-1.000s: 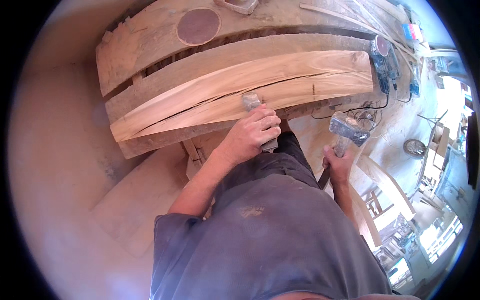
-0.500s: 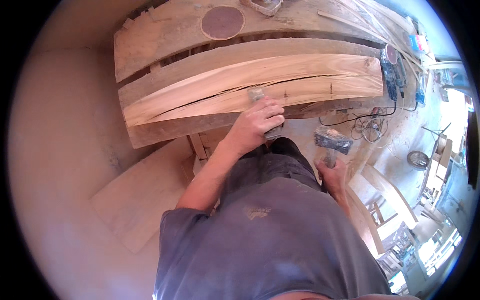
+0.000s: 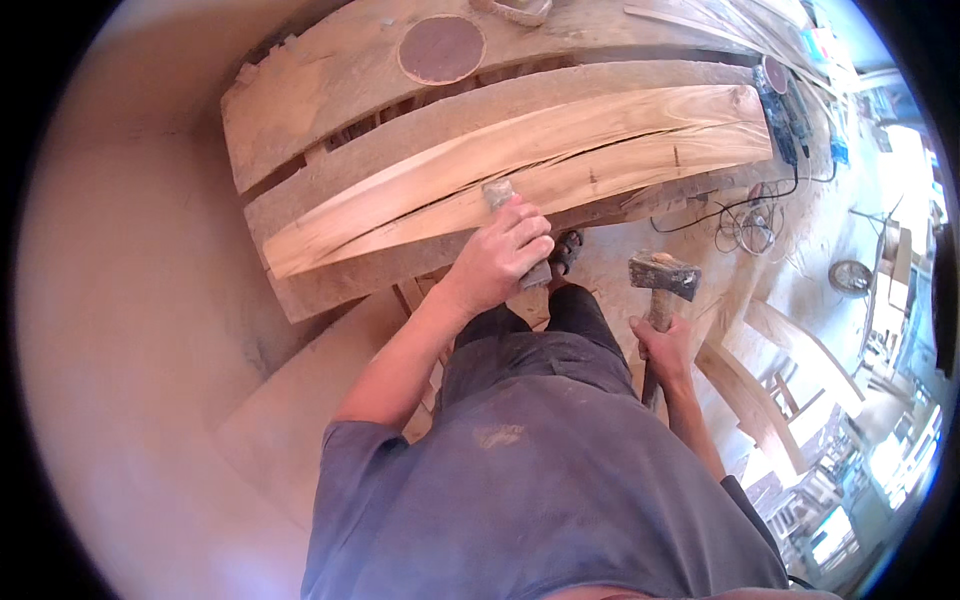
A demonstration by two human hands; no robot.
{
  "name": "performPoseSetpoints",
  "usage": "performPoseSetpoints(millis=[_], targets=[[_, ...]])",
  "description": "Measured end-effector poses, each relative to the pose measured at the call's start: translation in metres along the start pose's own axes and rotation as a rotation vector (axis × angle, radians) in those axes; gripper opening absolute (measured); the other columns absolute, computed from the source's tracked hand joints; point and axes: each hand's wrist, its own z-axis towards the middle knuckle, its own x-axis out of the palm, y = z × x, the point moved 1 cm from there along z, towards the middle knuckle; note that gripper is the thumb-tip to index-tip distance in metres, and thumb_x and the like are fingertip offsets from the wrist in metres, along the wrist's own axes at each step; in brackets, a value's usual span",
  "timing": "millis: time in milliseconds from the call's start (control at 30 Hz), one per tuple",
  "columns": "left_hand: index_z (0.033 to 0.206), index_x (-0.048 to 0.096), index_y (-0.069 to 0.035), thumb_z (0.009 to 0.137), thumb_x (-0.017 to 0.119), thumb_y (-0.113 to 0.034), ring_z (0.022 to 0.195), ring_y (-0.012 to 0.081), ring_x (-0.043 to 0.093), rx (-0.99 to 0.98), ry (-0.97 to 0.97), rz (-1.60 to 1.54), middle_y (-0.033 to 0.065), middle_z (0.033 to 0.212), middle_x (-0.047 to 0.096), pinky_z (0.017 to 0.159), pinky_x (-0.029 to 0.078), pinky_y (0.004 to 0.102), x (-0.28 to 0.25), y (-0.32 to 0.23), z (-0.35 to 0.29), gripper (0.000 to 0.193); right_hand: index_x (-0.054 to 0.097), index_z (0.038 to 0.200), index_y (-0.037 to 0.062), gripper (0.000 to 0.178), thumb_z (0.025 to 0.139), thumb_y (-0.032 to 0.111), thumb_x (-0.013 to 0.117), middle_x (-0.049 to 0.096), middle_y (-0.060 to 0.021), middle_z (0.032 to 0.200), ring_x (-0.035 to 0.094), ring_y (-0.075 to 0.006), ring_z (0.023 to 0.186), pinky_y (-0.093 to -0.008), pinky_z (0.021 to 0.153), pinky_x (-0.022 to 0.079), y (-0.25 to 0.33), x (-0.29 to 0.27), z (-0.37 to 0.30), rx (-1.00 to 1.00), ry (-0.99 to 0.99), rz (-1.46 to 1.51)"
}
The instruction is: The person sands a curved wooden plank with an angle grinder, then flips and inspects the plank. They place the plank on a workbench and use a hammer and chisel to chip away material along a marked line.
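Observation:
On the bench lies a pale wooden plank with a long dark crack running along its length. My left hand is closed round a short grey-brown block-like piece; one end pokes out over the plank near the crack, the other below my fingers. Whether that piece touches the plank I cannot tell. Lower right, my right hand grips a hatchet by its handle, its dark head uppermost, apart from the plank and the bench.
The plank rests on a dusty wooden bench with gaps between its boards. A round sanding disc lies on the far board. Power tools with black cables sit at the right end. Curved wooden pieces stand at right.
The view has shifted, so the bench and plank appear tilted more. My left hand still holds the block over the plank's near side; the hatchet stays in my right hand, its handle now clearer.

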Motion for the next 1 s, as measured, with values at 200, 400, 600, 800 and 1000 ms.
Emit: performPoseSetpoints(millis=[200,400,600,800,1000], targets=[[0.101,0.061,-0.005,0.071,0.074,0.0,0.118,0.0313,0.062,0.01,-0.006,-0.064,0.009,0.11,0.062,0.112,0.048,0.053,-0.006,0.006,-0.01,0.033,0.063,0.079,0.0065,0.024,0.089,0.02,0.08,0.057,0.0,0.06,0.053,-0.011,0.048,-0.0295,0.046,0.041,0.0,0.05,-0.029,0.124,-0.133,0.131],[0.101,0.064,-0.002,0.069,0.074,0.002,0.11,0.034,0.064,-0.086,-0.106,-0.155,0.012,0.105,0.065,0.104,0.05,0.0486,-0.012,0.006,-0.003,0.034,0.065,0.083,0.0046,0.031,0.091,0.029,0.083,0.058,0.0012,0.063,0.054,-0.0094,0.054,-0.0278,0.051,0.043,0.015,0.093,-0.067,-0.001,-0.224,0.086],[0.103,0.067,0.001,0.066,0.076,0.001,0.107,0.0362,0.066,-0.086,-0.117,-0.204,0.0151,0.104,0.069,0.098,0.053,0.046,-0.021,0.012,0.001,0.038,0.065,0.087,0.0014,0.02,0.097,0.015,0.075,0.066,-0.0041,0.074,0.061,-0.0098,0.064,-0.0269,0.059,0.049,0.028,0.133,-0.095,-0.509,-0.564,0.188],[0.103,0.069,0.002,0.068,0.066,0.008,0.105,0.0361,0.064,-0.113,-0.172,-0.221,0.016,0.104,0.07,0.093,0.055,0.0434,-0.021,0.016,0.005,0.036,0.068,0.108,-0.0023,0.02,0.09,0.006,0.075,0.073,-0.0135,0.09,0.071,-0.0217,0.082,-0.034,0.075,0.054,0.096,0.142,-0.075,-0.449,-0.238,-0.214],[0.104,0.069,0.002,0.066,0.067,0.008,0.109,0.0351,0.065,-0.145,-0.187,-0.25,0.0158,0.105,0.071,0.094,0.054,0.0438,-0.023,0.019,0.004,0.038,0.067,0.093,0.0048,0.006,0.091,0.0,0.071,0.064,-0.0033,0.079,0.061,-0.0134,0.069,-0.0292,0.063,0.049,0.118,0.126,-0.124,-0.695,-0.455,0.169]])
